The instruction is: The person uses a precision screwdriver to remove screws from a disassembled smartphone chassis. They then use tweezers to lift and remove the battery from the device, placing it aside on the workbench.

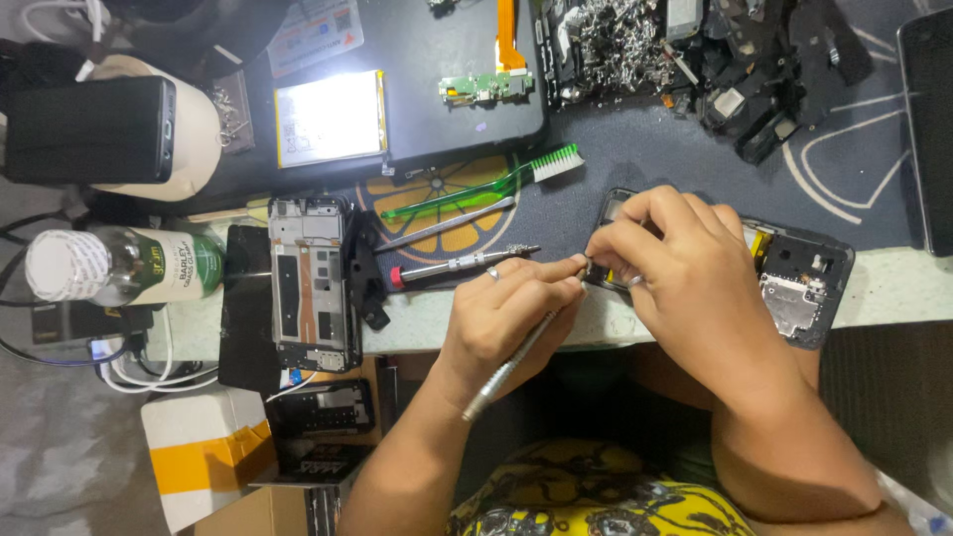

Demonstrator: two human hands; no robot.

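My left hand (pixel 506 308) grips a slim metal screwdriver (pixel 511 362), its tip meeting the edge of an opened phone (pixel 794 283) that lies at the table's front edge. My right hand (pixel 685 268) rests over the phone's left half, fingers pinched at the same spot as the tip. The phone's inner boards and a yellow part show to the right of my hand. What lies under my fingers is hidden.
A second screwdriver with a red collar (pixel 457 265), metal tweezers (pixel 447 225) and a green toothbrush (pixel 486 186) lie left of my hands. A bare phone frame (pixel 310 283), a bottle (pixel 119 266), a battery (pixel 328 117), a small green circuit board (pixel 484 87) and a pile of scrap parts (pixel 695 50) surround them.
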